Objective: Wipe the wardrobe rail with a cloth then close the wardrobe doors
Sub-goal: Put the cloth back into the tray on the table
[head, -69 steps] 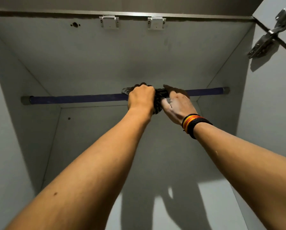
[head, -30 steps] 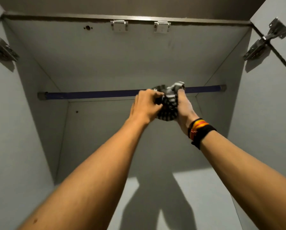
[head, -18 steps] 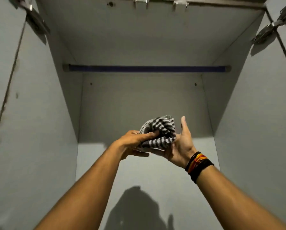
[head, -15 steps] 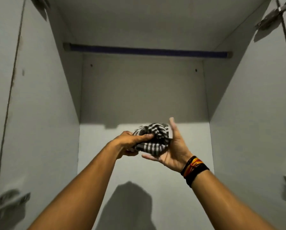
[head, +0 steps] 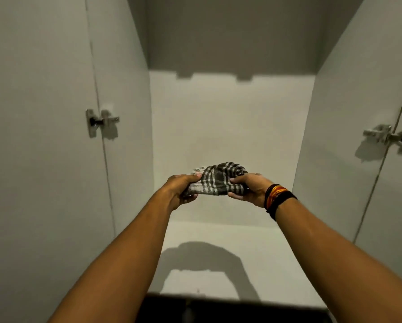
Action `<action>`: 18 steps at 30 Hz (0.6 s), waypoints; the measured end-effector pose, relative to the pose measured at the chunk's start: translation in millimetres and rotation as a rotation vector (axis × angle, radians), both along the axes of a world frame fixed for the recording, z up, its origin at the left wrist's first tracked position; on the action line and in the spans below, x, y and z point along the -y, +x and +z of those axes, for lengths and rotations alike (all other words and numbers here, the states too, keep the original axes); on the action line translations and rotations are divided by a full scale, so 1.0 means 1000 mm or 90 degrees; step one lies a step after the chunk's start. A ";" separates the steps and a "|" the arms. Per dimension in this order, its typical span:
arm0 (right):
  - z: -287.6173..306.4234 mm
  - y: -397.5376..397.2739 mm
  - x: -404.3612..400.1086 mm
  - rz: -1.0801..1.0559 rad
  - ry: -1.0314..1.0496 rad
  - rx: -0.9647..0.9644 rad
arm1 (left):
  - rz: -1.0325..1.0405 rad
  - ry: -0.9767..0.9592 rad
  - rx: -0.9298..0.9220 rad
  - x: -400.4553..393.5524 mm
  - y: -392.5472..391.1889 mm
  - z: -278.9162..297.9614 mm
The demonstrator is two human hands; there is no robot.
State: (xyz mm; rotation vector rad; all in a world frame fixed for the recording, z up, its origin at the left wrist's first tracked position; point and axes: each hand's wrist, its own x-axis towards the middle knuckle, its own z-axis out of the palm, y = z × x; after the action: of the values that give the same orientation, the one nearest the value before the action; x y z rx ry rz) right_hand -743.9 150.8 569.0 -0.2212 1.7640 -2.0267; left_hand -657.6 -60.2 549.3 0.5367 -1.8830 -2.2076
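A black-and-white checked cloth point(head: 216, 181) is bunched between both hands in front of the open white wardrobe. My left hand point(head: 180, 191) grips its left end. My right hand point(head: 249, 188), with dark and orange bands at the wrist, grips its right end. Both doors stand open: the left door point(head: 37, 136) and the right door point(head: 395, 194) flank the opening. The rail is out of view above the frame.
A metal hinge point(head: 101, 122) joins the left door to the side wall, and another hinge point(head: 388, 136) sits on the right. The wardrobe's white back panel point(head: 230, 122) and floor point(head: 218, 234) show bare, with shadows of my arms on them.
Both hands came off the rail with the cloth and dropped to chest height. The view tilted down, so the blue rail left the frame. The cloth is now stretched between both hands.
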 end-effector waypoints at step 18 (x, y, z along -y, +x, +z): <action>-0.370 0.311 0.029 0.242 0.397 0.212 | 0.386 0.343 0.281 -0.097 0.420 -0.383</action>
State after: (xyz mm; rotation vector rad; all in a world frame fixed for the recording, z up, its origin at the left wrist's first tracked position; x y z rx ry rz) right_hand -433.4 122.2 199.3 -0.0146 1.8637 -1.1132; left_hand -237.8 37.2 166.0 1.5525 -0.9996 -2.2363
